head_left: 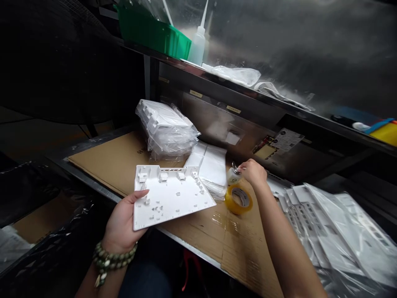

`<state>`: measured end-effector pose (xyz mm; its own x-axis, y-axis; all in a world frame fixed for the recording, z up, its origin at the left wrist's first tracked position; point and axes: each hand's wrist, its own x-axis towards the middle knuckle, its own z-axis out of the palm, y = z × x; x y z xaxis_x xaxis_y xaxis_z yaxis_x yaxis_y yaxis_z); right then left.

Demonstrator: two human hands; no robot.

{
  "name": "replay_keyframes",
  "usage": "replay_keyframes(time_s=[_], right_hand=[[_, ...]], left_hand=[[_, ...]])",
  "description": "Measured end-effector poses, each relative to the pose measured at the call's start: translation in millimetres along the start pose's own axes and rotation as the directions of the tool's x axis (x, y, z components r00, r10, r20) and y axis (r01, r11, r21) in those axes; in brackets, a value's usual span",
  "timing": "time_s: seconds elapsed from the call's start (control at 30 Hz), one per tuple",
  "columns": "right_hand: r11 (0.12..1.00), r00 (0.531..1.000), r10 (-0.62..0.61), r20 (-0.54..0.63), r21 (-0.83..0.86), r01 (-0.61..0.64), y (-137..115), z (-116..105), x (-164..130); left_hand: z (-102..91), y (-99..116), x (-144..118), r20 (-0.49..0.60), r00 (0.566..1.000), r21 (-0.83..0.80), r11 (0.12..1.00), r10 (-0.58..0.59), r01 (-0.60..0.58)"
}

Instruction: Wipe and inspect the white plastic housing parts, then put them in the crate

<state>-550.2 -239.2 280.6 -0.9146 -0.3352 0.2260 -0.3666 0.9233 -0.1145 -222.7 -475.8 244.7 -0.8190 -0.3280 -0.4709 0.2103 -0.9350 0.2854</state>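
Observation:
A flat white plastic housing panel (176, 198) with clips and small posts rests in my left hand (124, 219), thumb on its upper face and fingers beneath. Farther back on the right, my right hand (253, 171) is closed at a small white container (233, 177). Its fingertips are at a shiny metal loop (235, 167) on top of that container; what exactly they grip is partly hidden. Just in front stands a roll of yellow packing tape (229, 203), lying on its side. White flat bags (212, 165) are stacked to the left of the container.
Plastic-wrapped white panels (167, 124) are piled at the back left on cardboard (108, 159). More panels (328, 227) stand in clear bags at the right. Above the bench runs a shelf (229, 85) with a green bin (151, 33) and a nozzle bottle (197, 47).

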Motion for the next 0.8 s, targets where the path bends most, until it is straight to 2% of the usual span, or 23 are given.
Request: replay_keyframes(time_s=[0.13, 0.2, 0.3, 0.37, 0.4, 0.47, 0.53, 0.63, 0.73, 0.8], right_hand=[[0.999, 1.000, 0.012, -0.013, 0.040, -0.012, 0.0, -5.3, -0.6], [0.996, 0.998, 0.019, -0.059, 0.092, -0.013, -2.9, -11.6, -8.9], [0.977, 0.989, 0.003, -0.145, 0.211, 0.028, -20.3, -23.3, -46.7], [0.922, 0.983, -0.094, -0.158, 0.360, 0.146, -43.1, -30.2, -91.1], [0.790, 0.962, -0.207, -0.177, 0.550, 0.271, -57.0, -32.8, -117.1], [0.530, 0.881, -0.400, -0.252, 0.721, 0.446, -86.3, -35.8, -169.7], [0.409, 0.816, -0.508, -0.274, 0.757, 0.509, -111.5, -35.1, -213.2], [0.374, 0.777, -0.511, -0.369, 0.718, 0.587, -130.9, -27.2, -248.5], [0.402, 0.748, -0.462, -0.477, 0.639, 0.656, -129.2, -16.7, -255.2], [0.430, 0.757, -0.447, -0.477, 0.627, 0.649, -123.7, -13.2, -254.3]], left_hand=[[16.4, -3.5, 1.8, 0.027, 1.000, -0.018, 1.000, 0.010, -0.009], [21.8, -6.0, 0.7, 0.029, 1.000, -0.018, 1.000, 0.003, -0.003], [26.2, -11.3, -1.9, 0.025, 0.999, -0.014, 1.000, -0.024, 0.024], [28.6, -16.7, -3.7, 0.042, 0.999, -0.009, 0.999, -0.032, 0.032], [30.3, -20.2, -4.6, 0.053, 0.998, -0.004, 0.999, -0.033, 0.033], [34.8, -29.1, -6.8, 0.067, 0.997, 0.006, 1.000, -0.028, 0.028], [40.5, -39.8, -9.8, 0.083, 0.996, 0.017, 1.000, 0.014, -0.015], [47.9, -54.9, -14.5, 0.128, 0.978, 0.061, 0.983, 0.165, -0.173], [50.7, -63.5, -16.9, 0.140, 0.950, 0.116, 0.949, 0.278, -0.295], [50.7, -65.7, -17.1, 0.130, 0.944, 0.138, 0.937, 0.304, -0.321]])
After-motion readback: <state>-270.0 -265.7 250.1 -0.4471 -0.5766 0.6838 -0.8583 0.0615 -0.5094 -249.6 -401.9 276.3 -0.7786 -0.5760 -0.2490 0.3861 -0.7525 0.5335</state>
